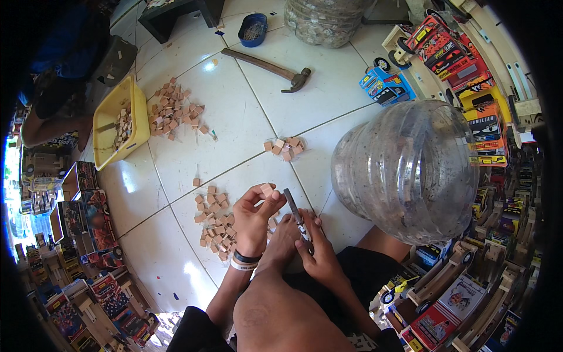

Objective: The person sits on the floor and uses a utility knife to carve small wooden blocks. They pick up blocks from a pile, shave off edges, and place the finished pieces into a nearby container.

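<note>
My left hand [251, 214] pinches a small pale wooden block [267, 189] between thumb and fingers. Wrapped in my right hand [321, 251] is a dark, narrow, bar-shaped tool [291, 203]; its upper end points toward the block, a little apart from it, and its exact kind is unclear. Beside my left wrist lies a loose pile of small wooden blocks [218, 226]. A smaller cluster of blocks [286, 148] rests on the tiles ahead of my hands. My bare foot [282, 239] is between the two hands, partly covering a few blocks.
A large clear plastic container [404, 170] lies at right. Farther off are a hammer [270, 67], a blue tray of nails [254, 30], a heap of blocks [175, 108] and a yellow tub [139, 132]. Toy trucks [434, 320] line both sides; another person's leg [56, 126] shows at left.
</note>
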{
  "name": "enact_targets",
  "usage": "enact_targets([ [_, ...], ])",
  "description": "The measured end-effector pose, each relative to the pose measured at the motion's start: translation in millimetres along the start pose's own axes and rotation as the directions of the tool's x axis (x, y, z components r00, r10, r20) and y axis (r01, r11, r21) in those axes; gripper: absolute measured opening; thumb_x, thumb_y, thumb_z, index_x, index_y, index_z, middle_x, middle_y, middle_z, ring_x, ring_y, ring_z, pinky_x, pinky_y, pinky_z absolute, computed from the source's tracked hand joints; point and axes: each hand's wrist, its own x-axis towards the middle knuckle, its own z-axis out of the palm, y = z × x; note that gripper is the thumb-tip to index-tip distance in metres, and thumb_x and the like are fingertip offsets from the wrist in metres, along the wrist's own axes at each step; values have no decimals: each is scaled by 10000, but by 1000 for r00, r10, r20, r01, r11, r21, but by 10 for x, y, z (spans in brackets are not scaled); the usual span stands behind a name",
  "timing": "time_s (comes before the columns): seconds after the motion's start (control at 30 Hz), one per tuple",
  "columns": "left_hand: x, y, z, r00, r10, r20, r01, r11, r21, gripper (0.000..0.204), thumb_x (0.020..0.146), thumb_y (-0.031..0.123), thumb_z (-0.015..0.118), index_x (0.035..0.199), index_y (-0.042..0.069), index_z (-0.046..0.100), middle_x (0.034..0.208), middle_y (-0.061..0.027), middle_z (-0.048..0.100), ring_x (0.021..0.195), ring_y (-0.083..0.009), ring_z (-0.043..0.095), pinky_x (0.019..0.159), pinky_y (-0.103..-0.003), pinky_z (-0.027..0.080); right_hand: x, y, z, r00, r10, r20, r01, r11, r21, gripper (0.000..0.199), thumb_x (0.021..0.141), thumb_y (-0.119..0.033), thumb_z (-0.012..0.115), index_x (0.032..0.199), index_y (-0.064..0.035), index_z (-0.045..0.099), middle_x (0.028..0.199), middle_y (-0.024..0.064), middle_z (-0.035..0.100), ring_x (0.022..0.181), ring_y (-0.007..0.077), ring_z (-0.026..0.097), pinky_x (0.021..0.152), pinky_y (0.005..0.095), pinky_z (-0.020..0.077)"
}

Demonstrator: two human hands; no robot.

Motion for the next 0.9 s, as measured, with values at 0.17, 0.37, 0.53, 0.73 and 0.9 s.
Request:
enact_targets([
  [0.17, -7, 1, 4, 1000, 8, -6, -8, 1000, -12, 183, 998, -2, 743, 1166, -55, 689, 1104, -92, 717, 996, -192, 747, 936, -345, 655, 12, 25, 28, 994, -89, -64, 83, 992, -90, 655, 1051, -74, 586, 1654, -19, 337, 1502, 310, 551, 1389, 490, 548, 1154, 501, 429],
  [0.37, -17, 71, 31, 999, -37, -12, 37, 999, 23, 205, 1019, 56, 741, 1185, -52, 689, 1111, -101, 723, 1009, -192, 747, 944, -335, 641, 12, 20, 30, 992, -101, -72, 92, 989, -111, 638, 1055, -78, 582, 1644, -7, 348, 1511, 310, 547, 1402, 496, 533, 1157, 504, 430],
  [0.53, 14, 95, 44, 983, -151, 104, 150, 988, 20, 312, 1024, 140, 758, 1276, -30, 690, 1089, -94, 744, 1017, -196, 750, 901, -309, 611, -43, -7, 17, 1000, -10, -19, 9, 998, -61, 641, 1054, -89, 591, 1640, 3, 348, 1533, 316, 532, 1426, 477, 528, 1155, 488, 433],
  [0.73, 68, 93, -62, 882, -353, 312, 408, 904, -129, 379, 1037, 215, 742, 1338, -6, 680, 1034, -46, 738, 936, -148, 709, 850, -307, 582, -154, -1, -174, 931, 152, 331, -324, 761, 562, 543, 1086, -187, 618, 1566, -28, 418, 1169, 145, 629, 1045, 245, 647, 905, 407, 533],
  [0.9, 9, 146, -38, 849, -419, 322, 461, 885, -62, 393, 1054, 265, 722, 1354, 15, 681, 1003, -6, 715, 872, -101, 650, 808, -286, 546, -211, 5, -265, 800, 68, 596, -585, 307, 751, 316, 1102, -286, 633, 1300, -93, 482, 997, 14, 504, 881, 111, 504, 783, 333, 489],
])
